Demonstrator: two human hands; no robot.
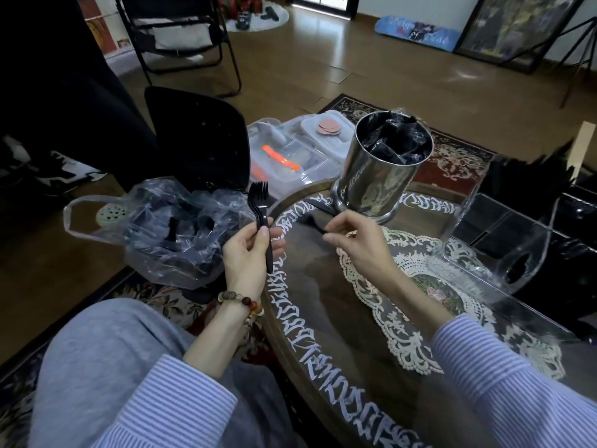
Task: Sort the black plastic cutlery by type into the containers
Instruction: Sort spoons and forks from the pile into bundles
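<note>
My left hand point(248, 253) grips a small stack of black plastic forks point(261, 205) by the handles, tines pointing up, just left of the round table's edge. My right hand point(355, 240) pinches another black plastic piece point(315, 223) low over the table; it is blurred and its type is unclear. A shiny metal canister point(381, 182) stuffed with black plastic stands on the table behind my right hand. A clear plastic bag point(168, 234) with more black cutlery lies on the floor to the left. A clear acrylic container point(504, 253) stands at the right.
The round glass table point(310, 367) has white lettering around its rim and a lace doily point(400, 305). A clear storage box point(300, 147) with orange items sits behind the table. A black chair point(200, 140) stands at the left, and a patterned rug covers the floor.
</note>
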